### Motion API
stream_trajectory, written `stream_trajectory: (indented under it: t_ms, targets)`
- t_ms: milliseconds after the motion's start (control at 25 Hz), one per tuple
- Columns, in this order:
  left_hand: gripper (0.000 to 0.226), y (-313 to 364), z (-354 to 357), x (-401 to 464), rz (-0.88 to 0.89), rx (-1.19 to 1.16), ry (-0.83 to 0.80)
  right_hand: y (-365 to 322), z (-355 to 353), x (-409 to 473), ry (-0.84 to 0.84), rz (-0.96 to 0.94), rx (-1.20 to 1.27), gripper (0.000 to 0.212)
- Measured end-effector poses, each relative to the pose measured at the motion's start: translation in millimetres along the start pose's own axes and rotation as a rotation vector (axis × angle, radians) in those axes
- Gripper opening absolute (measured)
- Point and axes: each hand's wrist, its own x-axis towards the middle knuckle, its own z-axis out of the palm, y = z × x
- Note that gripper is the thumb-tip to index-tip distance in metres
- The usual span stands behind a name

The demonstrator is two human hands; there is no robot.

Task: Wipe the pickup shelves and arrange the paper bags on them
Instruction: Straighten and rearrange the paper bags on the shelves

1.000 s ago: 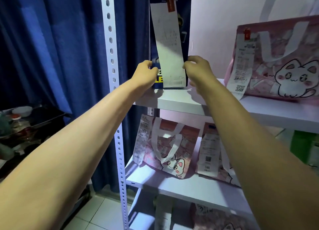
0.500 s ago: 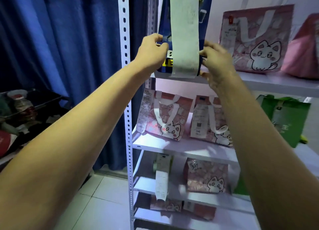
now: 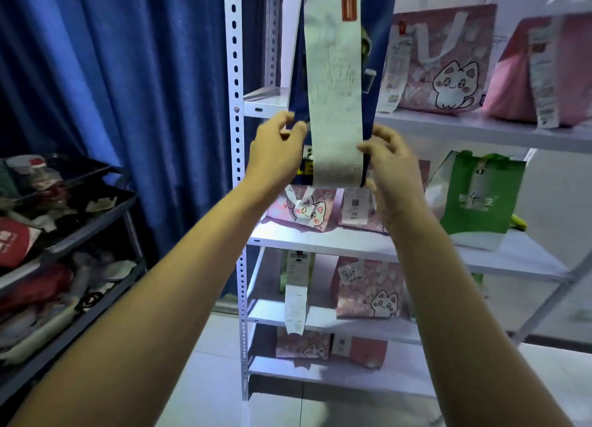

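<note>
Perforated metal shelf (image 3: 235, 74), glossy navy bag (image 3: 373, 58), long receipt (image 3: 334, 106)

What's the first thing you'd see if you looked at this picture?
Right in the middle, a left hand and right hand hold a dark blue bag with a long white receipt hanging down its front. Pink cat bags sit on the white shelves behind, and a green bag stands at right.

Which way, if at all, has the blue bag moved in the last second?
Yes. The blue bag has come forward and down off the upper shelf: its bottom, earlier resting on that shelf, now hangs below the shelf's front edge.
</note>
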Motion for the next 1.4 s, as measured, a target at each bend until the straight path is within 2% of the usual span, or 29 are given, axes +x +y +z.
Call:
stream_trajectory:
  t_ms: [160, 440, 560, 640, 760, 1040, 1120, 1320, 1400]
  targets:
    - [0.022, -45, 4, -47, -0.118, 0.038, 0.019, 50, -6, -30, 0.027, 0.094, -0.029, 0.036]
    - [0.019, -101, 9, -95, -0.299, 0.030, -0.023, 129, -15, -32, 0.148, 0.205, -0.022, 0.024]
    - [0.017, -118, 14, -98, -0.322, 0.047, 0.025, 153, -14, -24, 0.102, 0.238, -0.026, 0.014]
    - [0.021, -127, 15, -92, -0.331, 0.026, 0.061, 169, -13, -23, 0.048, 0.254, -0.046, 0.019]
    - [0.015, -143, 13, -78, -0.362, 0.027, 0.189, 194, -8, -23, -0.052, 0.317, -0.064, 0.023]
    - [0.032, -180, 5, -65, -0.483, 0.093, 0.369, 226, 14, 15, -0.165, 0.407, -0.038, 0.030]
    - [0.034, -188, 4, -60, -0.475, 0.097, 0.389, 235, 16, 38, -0.118, 0.407, -0.027, 0.025]
    - [0.024, -205, 1, -55, -0.516, 0.112, 0.404, 264, 5, 117, 0.210, 0.391, -0.166, 0.010]
    - [0.023, -210, 1, -56, -0.539, 0.106, 0.394, 277, 4, 143, 0.249, 0.396, -0.185, 0.018]
